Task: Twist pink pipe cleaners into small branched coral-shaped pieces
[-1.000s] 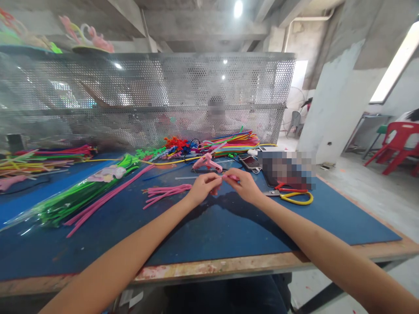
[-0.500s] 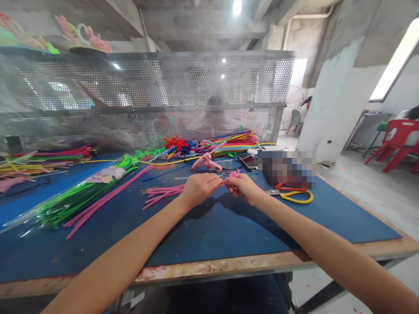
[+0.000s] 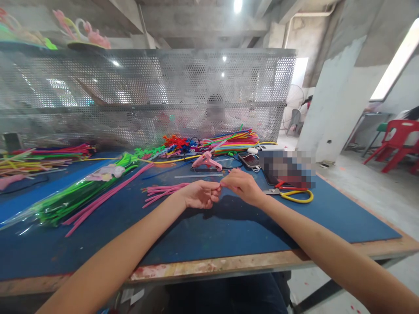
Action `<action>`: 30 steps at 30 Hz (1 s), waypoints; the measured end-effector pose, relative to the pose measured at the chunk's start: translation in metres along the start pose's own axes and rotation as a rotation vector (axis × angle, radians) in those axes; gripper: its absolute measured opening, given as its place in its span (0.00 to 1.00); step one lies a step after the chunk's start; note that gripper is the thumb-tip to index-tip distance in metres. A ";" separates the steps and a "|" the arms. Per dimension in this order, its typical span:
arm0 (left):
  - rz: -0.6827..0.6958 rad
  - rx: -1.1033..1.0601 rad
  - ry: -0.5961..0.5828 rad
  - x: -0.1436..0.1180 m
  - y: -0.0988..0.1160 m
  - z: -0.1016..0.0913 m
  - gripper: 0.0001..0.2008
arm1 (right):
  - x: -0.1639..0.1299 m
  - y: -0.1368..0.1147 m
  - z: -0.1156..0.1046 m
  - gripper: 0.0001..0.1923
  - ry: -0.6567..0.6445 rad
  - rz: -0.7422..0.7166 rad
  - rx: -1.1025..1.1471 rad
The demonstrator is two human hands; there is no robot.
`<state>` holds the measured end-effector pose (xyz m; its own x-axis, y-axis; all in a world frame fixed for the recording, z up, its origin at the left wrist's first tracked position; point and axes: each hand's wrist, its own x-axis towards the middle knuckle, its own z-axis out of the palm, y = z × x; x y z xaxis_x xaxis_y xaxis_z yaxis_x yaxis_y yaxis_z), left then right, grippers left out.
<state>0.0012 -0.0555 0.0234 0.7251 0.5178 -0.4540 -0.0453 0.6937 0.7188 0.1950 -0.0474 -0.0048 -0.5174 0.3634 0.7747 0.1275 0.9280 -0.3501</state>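
Note:
Above the blue mat, my left hand (image 3: 205, 195) and my right hand (image 3: 242, 186) meet fingertip to fingertip, both closed in a pinch. Between them is a small bent pink pipe cleaner piece, almost wholly covered by my fingers now. My left palm is turned partly up with the fingers curled; the back of my right hand faces me. Left of my left hand lies a bunch of short pink pipe cleaners (image 3: 163, 192). Just beyond the hands sits a pink glue gun (image 3: 206, 162), with a clear glue stick (image 3: 198, 176) in front of it.
Yellow-handled scissors (image 3: 296, 195) lie right of my right hand, beside a blurred dark object. A phone (image 3: 250, 161) with a white cable is behind. Bagged green pipe cleaners (image 3: 81, 192) and long pink ones (image 3: 111, 198) lie left. A perforated metal screen (image 3: 147, 96) stands behind.
My left hand has rolled over, so its palm and curled fingers now show. My right hand has turned knuckles up, hiding the pink piece that showed above it before.

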 end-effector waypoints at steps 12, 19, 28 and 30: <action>0.336 0.317 0.113 0.002 -0.001 0.008 0.08 | 0.013 -0.004 0.003 0.12 0.201 0.559 0.306; 0.497 0.403 0.172 0.008 0.000 0.007 0.11 | 0.014 -0.002 0.010 0.15 0.260 0.743 0.680; 0.761 1.108 0.523 0.011 0.000 0.007 0.14 | 0.013 -0.001 0.000 0.14 0.200 0.786 0.463; 0.745 1.078 0.550 0.014 -0.001 0.006 0.13 | 0.012 0.002 0.000 0.15 0.177 0.822 0.540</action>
<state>0.0152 -0.0523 0.0192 0.3984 0.8857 0.2385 0.4267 -0.4092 0.8065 0.1894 -0.0417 0.0037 -0.3021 0.9236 0.2362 -0.0354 0.2367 -0.9709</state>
